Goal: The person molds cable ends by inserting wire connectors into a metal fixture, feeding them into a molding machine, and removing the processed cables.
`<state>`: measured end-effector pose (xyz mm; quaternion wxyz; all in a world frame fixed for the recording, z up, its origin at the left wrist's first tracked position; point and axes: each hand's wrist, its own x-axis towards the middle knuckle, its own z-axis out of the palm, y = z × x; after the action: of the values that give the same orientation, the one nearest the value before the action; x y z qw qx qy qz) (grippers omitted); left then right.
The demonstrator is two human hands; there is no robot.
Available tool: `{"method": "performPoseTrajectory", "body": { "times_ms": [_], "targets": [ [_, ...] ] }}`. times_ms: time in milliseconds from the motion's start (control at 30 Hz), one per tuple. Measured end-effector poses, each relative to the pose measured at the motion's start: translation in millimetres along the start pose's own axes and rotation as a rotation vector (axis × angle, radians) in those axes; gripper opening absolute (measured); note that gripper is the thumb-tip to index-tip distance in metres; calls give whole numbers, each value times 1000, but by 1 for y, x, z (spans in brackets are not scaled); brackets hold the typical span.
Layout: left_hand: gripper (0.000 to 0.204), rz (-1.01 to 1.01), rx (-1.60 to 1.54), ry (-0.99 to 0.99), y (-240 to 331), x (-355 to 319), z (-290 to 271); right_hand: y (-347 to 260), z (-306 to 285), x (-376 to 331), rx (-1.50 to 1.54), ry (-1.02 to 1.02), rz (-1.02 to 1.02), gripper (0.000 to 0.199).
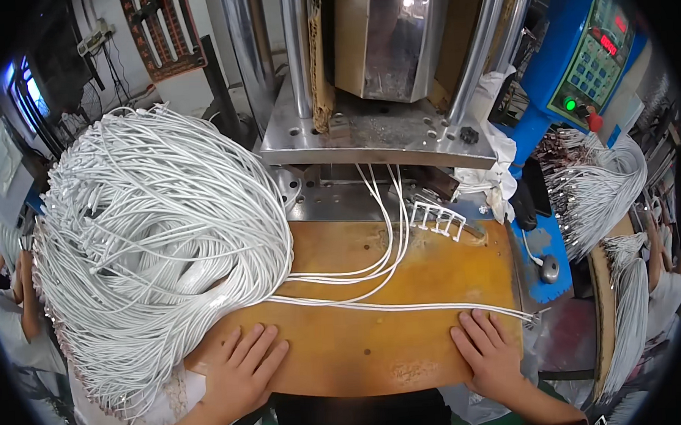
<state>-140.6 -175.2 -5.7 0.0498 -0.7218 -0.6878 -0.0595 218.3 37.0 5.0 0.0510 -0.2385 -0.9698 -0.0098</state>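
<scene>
My left hand (240, 373) lies flat near the front left of the brown work board (346, 349), fingers apart and nothing in them. At the board's right side my right hand (490, 356) rests the same way, just below the bare-tipped ends of some white cables (436, 306). These cables cross the board from a large coiled bundle of white cables (166, 212) on the left. Other white cables (391, 241) curve up from the bundle into the gap under the steel press plate (383, 151); their ends are hidden there. Neither hand touches a cable.
A white plastic moulded frame (438, 220) lies at the board's back right. Steel columns (296, 55) rise behind. A blue control box (588, 53) with lit display stands at the right, above a grey round-headed part (549, 270). More cable bundles (598, 194) hang further right.
</scene>
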Motion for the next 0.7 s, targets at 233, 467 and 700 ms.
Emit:
{"method": "performPoseTrajectory", "body": {
  "times_ms": [233,467,700],
  "targets": [
    [55,-22,-71,8,3,-1,-4,-2,-4,2,21,-40,3,76],
    [55,18,-238,90,17,7,-20,-6,-36,15,222,-135,-94,75],
    [51,318,-471,-43,84,96,-8,35,-27,171,267,213,327,31]
  ]
}}
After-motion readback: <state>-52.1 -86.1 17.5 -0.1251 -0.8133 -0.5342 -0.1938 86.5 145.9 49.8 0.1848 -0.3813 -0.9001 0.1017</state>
